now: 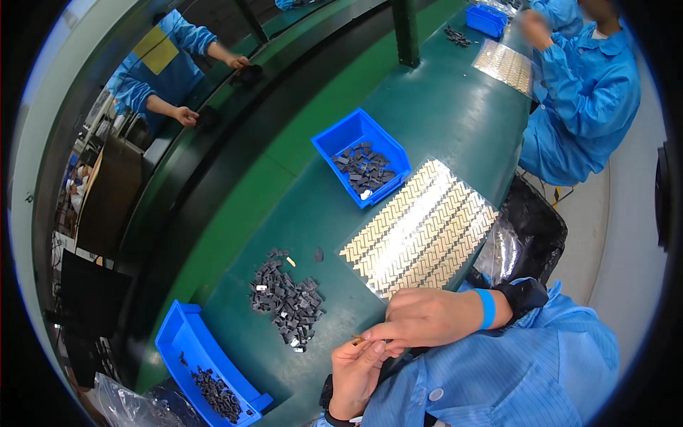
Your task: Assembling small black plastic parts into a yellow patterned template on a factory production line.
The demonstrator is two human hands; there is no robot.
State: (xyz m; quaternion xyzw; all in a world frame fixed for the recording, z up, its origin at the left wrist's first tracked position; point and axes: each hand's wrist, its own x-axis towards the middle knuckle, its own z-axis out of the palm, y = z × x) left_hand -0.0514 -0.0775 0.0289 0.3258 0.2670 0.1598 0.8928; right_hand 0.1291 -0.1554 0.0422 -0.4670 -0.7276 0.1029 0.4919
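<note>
My two hands meet just off the near edge of the green table. My left hand (356,373) is closed, thumb and fingers pinching a small yellowish-brown piece (358,340). From the right, my right hand (428,318) reaches over, its fingertips closed at the same piece; most of it is hidden between them. A loose pile of small dark grey blocks (284,299) lies to the left of my hands, a few with white faces. Just beyond my right hand is a clear sheet (420,228) carrying slanted rows of small cream strips.
A blue bin (361,158) with dark blocks stands behind the sheet. Another blue bin (213,381) with smaller dark pieces is at the lower left. A moving-belt-like green strip (249,178) runs along the far side. Co-workers in blue (587,92) sit at the upper right and across.
</note>
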